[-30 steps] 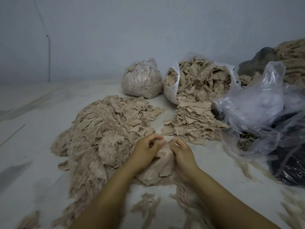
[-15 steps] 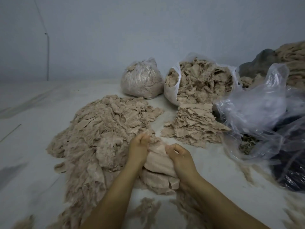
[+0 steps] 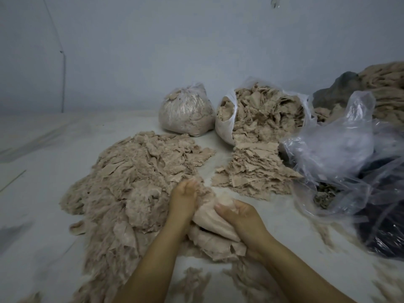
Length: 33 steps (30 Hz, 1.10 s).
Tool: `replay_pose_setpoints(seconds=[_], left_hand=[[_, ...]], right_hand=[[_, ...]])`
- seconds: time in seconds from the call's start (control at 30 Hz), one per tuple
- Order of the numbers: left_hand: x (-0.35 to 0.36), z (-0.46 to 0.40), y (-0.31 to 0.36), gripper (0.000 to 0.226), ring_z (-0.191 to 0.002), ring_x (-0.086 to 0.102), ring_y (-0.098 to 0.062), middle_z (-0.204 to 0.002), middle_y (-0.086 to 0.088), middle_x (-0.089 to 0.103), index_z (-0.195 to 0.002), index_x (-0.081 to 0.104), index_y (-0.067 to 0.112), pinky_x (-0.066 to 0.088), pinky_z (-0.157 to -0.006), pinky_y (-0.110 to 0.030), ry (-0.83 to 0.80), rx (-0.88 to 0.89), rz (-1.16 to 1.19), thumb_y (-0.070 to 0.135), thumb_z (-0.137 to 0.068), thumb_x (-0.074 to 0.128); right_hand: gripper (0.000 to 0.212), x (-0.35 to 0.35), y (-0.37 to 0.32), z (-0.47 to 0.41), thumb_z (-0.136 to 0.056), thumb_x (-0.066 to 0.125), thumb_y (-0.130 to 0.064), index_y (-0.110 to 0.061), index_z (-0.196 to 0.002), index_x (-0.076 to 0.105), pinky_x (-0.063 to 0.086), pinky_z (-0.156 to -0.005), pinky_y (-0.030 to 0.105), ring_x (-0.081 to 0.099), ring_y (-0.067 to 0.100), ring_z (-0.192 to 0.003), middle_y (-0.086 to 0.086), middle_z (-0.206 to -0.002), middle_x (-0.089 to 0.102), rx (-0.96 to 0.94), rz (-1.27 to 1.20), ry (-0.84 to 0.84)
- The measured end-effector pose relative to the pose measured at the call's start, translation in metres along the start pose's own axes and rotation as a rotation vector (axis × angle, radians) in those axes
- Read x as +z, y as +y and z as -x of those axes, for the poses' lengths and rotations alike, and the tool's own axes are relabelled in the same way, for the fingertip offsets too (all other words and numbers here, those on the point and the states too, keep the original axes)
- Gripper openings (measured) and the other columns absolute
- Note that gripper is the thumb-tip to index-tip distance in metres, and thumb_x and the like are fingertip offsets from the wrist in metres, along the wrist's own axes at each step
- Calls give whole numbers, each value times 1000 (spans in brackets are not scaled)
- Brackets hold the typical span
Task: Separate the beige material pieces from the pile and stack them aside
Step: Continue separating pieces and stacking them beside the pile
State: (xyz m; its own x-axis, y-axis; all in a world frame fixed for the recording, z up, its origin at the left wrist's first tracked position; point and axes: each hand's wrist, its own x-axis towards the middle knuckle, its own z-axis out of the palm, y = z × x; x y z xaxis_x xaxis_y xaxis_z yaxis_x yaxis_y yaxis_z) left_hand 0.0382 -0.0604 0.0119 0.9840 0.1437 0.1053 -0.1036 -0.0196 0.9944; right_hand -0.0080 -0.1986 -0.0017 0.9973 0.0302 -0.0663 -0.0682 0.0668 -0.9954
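Mid-separation, we judge: both hands work a wad (image 3: 215, 224) of beige pieces at the pile's (image 3: 131, 182) near right edge. Left hand (image 3: 184, 199) has its fingers curled into fluffy material at the wad's top; right hand (image 3: 242, 217) grips the wad from the right (motion blur, so exact finger lie is unclear). The stack (image 3: 251, 171) sits right of the pile, just apart. Next we'd peel one piece free and lay it flat on the stack.
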Motion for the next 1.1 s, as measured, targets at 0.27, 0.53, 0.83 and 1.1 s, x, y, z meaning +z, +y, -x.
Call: replay_pose_setpoints(seconds=[0.27,0.53,0.83,1.1], left_hand=[[3,6,-12,31,-60,43,-10,-63,4,47,-70,48,16,37,-56,-23,-404,114,-192,27,-99,47],[0,-3,-14,28,-72,60,-35,-78,-14,66,-88,64,6,50,-68,-42,-147,92,-173,25,-99,46],[10,17,-5,15,-50,58,-4,-61,4,66,-84,66,17,45,-47,-16,-578,-39,-157,31,-89,64],[5,12,-11,28,-44,40,-7,-56,3,47,-79,55,6,33,-42,-17,-589,-18,-261,29,-84,70]], right_hand=[[22,-2,-11,-4,-95,55,-23,-8,-106,67,56,-73,24,70,21,-91,11,-98,73,-32,-142,122],[32,-9,-10,-4,-90,64,-27,-3,-112,64,55,-78,31,68,25,-95,11,-103,72,51,-125,235],[30,-9,-12,-6,-93,59,-26,0,-103,69,56,-58,30,70,30,-75,18,-89,73,-46,-303,303],[18,-30,-11,-10,-86,70,-24,-7,-92,72,54,-57,28,71,20,-72,10,-83,74,22,-103,163]])
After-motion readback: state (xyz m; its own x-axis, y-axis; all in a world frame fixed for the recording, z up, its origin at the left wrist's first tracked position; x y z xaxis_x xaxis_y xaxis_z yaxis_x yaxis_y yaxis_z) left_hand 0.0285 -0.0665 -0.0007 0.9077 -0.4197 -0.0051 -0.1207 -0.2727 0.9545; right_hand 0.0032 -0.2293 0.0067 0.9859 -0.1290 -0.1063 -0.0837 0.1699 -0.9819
